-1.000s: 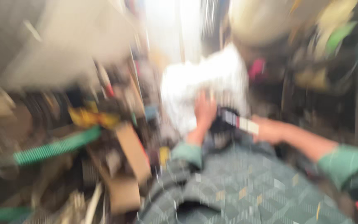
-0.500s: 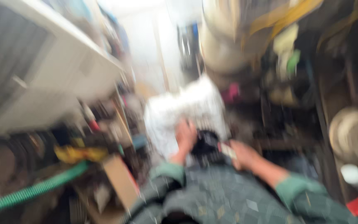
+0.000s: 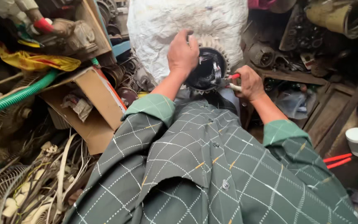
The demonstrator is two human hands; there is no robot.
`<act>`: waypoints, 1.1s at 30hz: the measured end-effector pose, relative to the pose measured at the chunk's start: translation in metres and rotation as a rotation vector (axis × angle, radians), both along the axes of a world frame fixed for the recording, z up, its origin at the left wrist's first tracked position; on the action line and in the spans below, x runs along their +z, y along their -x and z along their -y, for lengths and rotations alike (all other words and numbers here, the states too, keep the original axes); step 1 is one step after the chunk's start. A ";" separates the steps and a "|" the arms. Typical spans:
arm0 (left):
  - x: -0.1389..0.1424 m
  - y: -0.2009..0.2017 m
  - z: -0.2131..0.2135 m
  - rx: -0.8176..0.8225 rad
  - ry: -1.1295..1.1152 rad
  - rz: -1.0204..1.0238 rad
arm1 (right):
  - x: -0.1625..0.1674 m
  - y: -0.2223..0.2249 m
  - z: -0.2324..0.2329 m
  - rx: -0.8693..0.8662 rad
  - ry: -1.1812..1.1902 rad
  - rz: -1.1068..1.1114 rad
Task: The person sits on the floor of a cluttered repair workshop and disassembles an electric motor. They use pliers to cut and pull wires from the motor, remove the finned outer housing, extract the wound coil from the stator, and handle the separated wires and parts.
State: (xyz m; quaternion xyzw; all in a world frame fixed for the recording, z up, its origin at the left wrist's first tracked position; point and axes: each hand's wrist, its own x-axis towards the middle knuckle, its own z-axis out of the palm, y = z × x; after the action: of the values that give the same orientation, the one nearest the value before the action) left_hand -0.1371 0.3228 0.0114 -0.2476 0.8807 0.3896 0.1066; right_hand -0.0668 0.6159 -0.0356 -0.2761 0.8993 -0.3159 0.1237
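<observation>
Gripping the round black motor part (image 3: 206, 68) at upper centre of the frame, left hand (image 3: 182, 53) steadies it from above; right hand (image 3: 249, 83) clenches red-handled pliers (image 3: 228, 79) at its edge. Best keep that part pinned firmly against the lap while the tool bites.

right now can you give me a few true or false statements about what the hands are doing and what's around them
1. The left hand rests on top of a round dark motor part. True.
2. The right hand is empty. False: it grips red-handled pliers at the part.
3. A white sack lies behind the part. True.
4. The green hose lies on the person's right. False: it is on the left.
</observation>
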 end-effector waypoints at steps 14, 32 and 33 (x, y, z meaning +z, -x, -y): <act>-0.016 -0.006 0.009 0.004 0.078 0.078 | 0.168 -0.053 0.092 -0.013 -0.495 0.222; -0.005 -0.004 -0.006 -0.008 0.122 0.086 | 0.132 -0.002 0.045 -0.056 -0.251 0.371; -0.003 -0.003 -0.008 -0.005 0.127 0.065 | 0.128 0.004 0.040 -0.038 -0.233 0.382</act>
State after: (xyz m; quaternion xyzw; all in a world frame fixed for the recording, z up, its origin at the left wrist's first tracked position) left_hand -0.1344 0.3310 0.0088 -0.2642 0.9002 0.3246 0.1202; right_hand -0.0708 0.5762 0.0926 -0.1782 0.8950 -0.2588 0.3166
